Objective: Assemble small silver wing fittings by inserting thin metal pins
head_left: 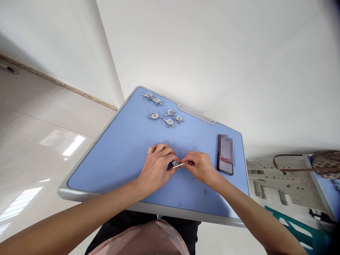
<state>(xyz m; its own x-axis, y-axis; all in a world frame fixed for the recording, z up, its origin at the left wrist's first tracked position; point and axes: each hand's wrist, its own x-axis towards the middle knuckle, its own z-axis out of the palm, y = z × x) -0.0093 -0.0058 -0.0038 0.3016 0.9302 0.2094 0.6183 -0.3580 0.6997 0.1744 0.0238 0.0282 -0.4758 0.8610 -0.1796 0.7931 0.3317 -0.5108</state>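
My left hand [158,164] pinches a small silver metal fitting [175,163], flanged like those lying farther up the table, between thumb and fingers. My right hand [200,167] is closed on a thin, shiny metal rod [181,165], whose left end crosses the fitting. Fingers cover the rod's other end, so its exact kind is hidden. Both hands are close together, over the near middle of the blue table [122,152]. A tiny dark piece [194,179] lies just below my right hand.
Several similar metal fittings, among them one at the left [154,115], lie toward the table's far side. A phone [225,154] rests at the right. Beyond the right edge are a teal plastic chair [292,226] and a checkered bag [325,163]. A white wall [212,63] borders the far edge.
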